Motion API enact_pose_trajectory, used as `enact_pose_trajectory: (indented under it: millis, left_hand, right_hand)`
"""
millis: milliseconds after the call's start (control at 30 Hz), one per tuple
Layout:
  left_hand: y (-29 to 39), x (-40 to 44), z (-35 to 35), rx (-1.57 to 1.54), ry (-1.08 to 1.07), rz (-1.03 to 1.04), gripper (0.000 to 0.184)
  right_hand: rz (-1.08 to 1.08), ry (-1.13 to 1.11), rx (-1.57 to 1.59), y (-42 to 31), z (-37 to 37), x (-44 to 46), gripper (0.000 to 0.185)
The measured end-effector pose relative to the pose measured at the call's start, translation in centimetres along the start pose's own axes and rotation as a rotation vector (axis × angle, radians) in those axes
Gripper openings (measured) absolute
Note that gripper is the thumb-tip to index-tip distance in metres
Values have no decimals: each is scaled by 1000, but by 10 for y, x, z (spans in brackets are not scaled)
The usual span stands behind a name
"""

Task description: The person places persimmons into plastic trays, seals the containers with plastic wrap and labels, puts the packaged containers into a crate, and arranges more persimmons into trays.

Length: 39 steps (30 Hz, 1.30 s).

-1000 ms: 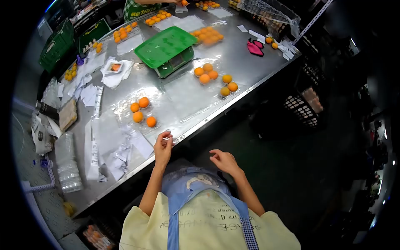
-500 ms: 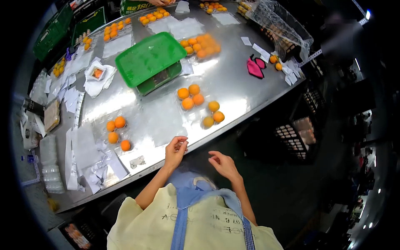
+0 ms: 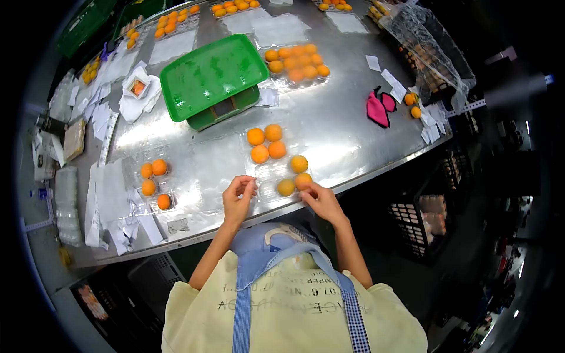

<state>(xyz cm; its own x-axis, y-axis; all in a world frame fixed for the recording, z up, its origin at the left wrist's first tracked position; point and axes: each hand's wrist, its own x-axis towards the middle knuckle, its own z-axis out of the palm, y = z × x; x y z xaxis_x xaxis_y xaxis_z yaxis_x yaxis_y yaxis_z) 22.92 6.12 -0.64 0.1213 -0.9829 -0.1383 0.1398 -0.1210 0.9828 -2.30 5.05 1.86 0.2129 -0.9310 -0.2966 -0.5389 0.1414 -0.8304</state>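
A clear plastic fruit tray point(image 3: 268, 173) lies near the table's front edge, with a group of oranges point(image 3: 259, 154) in its far part and three more at its near right. My left hand point(image 3: 238, 199) is at the tray's left side, thumb and fingertips pressed together; what is between them is too small to make out. At the near right corner, my right hand point(image 3: 322, 202) has its thumb and fingertips closed against an orange point(image 3: 303, 180). A duller orange point(image 3: 286, 187) sits just left of it. Further left, another clear tray holds several oranges point(image 3: 148, 187).
Behind the tray stands a green lidded container point(image 3: 213, 76). A fuller tray of oranges point(image 3: 297, 62) is beyond it. Pink fabric point(image 3: 377, 110) and paper slips lie at the right, with a plastic-lined crate point(image 3: 432, 53) behind. White paper point(image 3: 112, 188) covers the left side.
Both hands have moved forward from the table's edge to the near tray. The right fingertips now meet an orange. The view has shifted, and the trays keep roughly their places.
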Motion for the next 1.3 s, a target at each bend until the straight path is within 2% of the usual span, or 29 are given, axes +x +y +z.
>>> enact_pose_trajectory:
  millis: [67,167,233,433,500,633,800,933,1133,1300]
  left_hand:
    - [-7,-3,11,-18,115,-44,11]
    - [-18,-9,35,-55,221,-33,12]
    - [-17,-11,54,-60,279,-24,12]
    - [-24,-22,93,-44,497,9,14]
    - [-34,-29,101,-64,630,5,17]
    - [-42,-44,118,-151,884,-49,21]
    - [-48,-69,117,-153,1045,-78,25]
    - [-44,-70,108,-144,1094,-95,24]
    - [-42,-37,97,-122,969,-84,22]
    - [-35,-9,97,-107,879,-117,18]
  right_hand:
    - [-78,-29,-12,6,-18,25,31]
    - [-77,-119,-68,17,-50,51,31]
    - [-139,-96,-113,32,-68,65,25]
    - [-86,-217,-167,68,-118,99,26]
    - [-142,-271,-154,91,-119,109,28]
    - [-114,-430,-67,109,-112,127,30]
    - [-115,-541,32,102,-105,162,32]
    - [-78,-460,205,82,-111,199,34]
    - [29,-238,426,58,-130,239,32]
    - [169,19,720,62,-141,312,32]
